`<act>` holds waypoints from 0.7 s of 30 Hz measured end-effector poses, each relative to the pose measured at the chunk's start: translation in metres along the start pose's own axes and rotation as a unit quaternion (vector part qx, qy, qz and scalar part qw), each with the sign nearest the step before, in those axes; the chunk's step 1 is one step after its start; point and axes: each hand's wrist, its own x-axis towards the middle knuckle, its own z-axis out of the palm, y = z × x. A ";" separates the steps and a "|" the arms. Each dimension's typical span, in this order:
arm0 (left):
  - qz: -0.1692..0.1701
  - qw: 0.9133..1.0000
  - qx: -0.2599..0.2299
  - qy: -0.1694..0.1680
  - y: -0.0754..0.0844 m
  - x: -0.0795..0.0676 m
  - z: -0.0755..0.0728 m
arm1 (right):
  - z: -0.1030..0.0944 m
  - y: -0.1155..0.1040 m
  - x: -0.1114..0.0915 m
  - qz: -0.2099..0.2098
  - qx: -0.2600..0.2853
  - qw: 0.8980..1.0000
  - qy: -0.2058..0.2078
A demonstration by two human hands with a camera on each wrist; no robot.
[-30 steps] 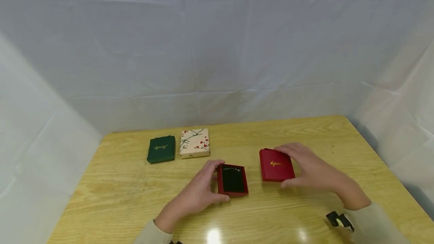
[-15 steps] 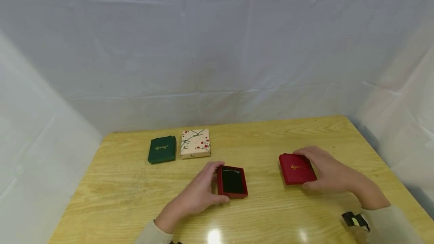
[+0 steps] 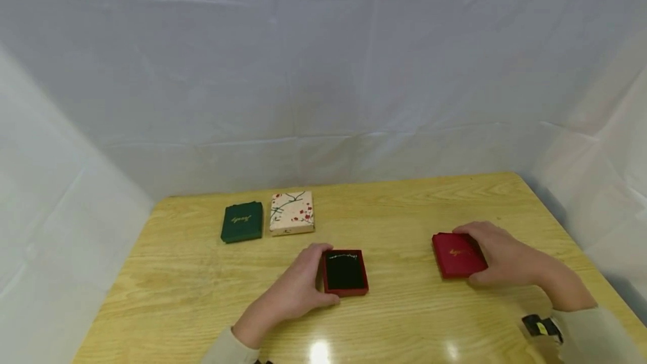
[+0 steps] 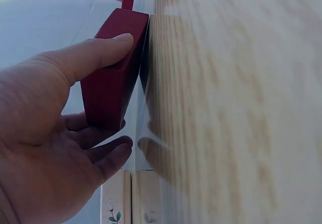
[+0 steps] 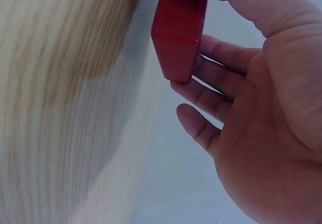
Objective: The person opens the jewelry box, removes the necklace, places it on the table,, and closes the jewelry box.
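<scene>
My left hand (image 3: 301,285) grips a small red jewelry box base (image 3: 346,292) by its left side, thumb at the near edge and fingers at the far edge. Inside lies a black pad (image 3: 345,274) with a thin silvery chain (image 3: 343,255) across its far end. The left wrist view shows the thumb pressed on the red box wall (image 4: 108,90). To the right, my right hand (image 3: 507,257) holds the red box lid (image 3: 457,256), gold lettering facing up. In the right wrist view the thumb and fingers pinch that red lid (image 5: 177,43) from opposite sides, close to the tabletop.
A green box (image 3: 242,222) with gold lettering sits at the back left of the wooden table (image 3: 384,324). Beside it stands a cream box (image 3: 291,213) with a red blossom pattern. White sheeting (image 3: 323,72) hangs behind the table and on both sides.
My right hand has carried the red lid to the right, away from the base, and lowered it toward the table. The left hand has turned the base slightly; its grip stays.
</scene>
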 end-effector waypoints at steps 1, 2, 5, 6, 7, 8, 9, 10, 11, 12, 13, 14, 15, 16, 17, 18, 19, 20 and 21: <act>0.000 1.000 0.002 0.000 0.000 0.000 0.000 | 0.000 0.001 -0.001 0.000 0.000 1.000 -0.001; 0.000 1.000 0.005 0.000 0.000 0.000 0.000 | 0.000 0.001 -0.001 0.003 -0.001 1.000 -0.003; 0.001 1.000 0.014 -0.002 0.000 0.000 0.000 | 0.000 0.004 -0.003 0.000 -0.001 1.000 -0.011; 0.002 1.000 0.017 -0.002 0.000 -0.001 -0.001 | 0.000 0.004 -0.004 0.002 0.002 1.000 -0.015; 0.001 1.000 0.019 -0.003 0.000 0.000 -0.001 | 0.000 0.005 -0.004 0.004 0.008 1.000 -0.022; 0.001 1.000 0.022 -0.003 0.000 0.000 0.000 | 0.000 0.006 -0.005 0.007 0.013 0.999 -0.028; 0.002 1.000 0.025 -0.003 0.000 0.000 0.000 | -0.001 0.006 -0.005 0.009 0.017 0.999 -0.035; 0.002 1.000 0.029 -0.003 0.000 0.000 0.000 | -0.001 0.007 -0.006 0.015 0.020 0.999 -0.041; 0.002 0.999 0.033 -0.003 -0.001 0.000 0.000 | -0.001 0.007 -0.007 0.019 0.026 0.998 -0.047; 0.002 0.999 0.036 -0.003 -0.001 0.000 0.000 | -0.001 0.008 -0.007 0.020 0.028 0.998 -0.051; 0.002 0.999 0.040 -0.003 -0.002 0.001 0.001 | -0.001 0.009 -0.007 0.022 0.031 0.998 -0.057; 0.003 0.999 0.044 -0.003 -0.002 0.001 0.001 | -0.001 0.009 -0.008 0.024 0.035 0.997 -0.061; 0.003 0.999 0.048 -0.003 -0.002 0.001 0.001 | -0.001 0.010 -0.008 0.025 0.038 0.997 -0.066; 0.003 0.999 0.052 -0.003 -0.003 0.001 0.002 | -0.001 0.010 -0.008 0.027 0.043 0.996 -0.070; 0.004 0.998 0.055 -0.003 -0.003 0.002 0.002 | -0.001 0.010 -0.009 0.028 0.046 0.996 -0.074; 0.005 0.998 0.057 -0.003 -0.004 0.002 0.002 | -0.001 0.011 -0.009 0.030 0.049 0.995 -0.077; 0.006 0.998 0.060 -0.003 -0.004 0.002 0.003 | 0.000 0.011 -0.010 0.033 0.051 0.995 -0.079; 0.007 0.998 0.062 -0.003 -0.004 0.002 0.003 | 0.000 0.011 -0.010 0.034 0.051 0.995 -0.080; 0.007 0.998 0.062 -0.005 -0.004 0.002 0.003 | 0.001 0.011 -0.010 0.036 0.050 0.995 -0.080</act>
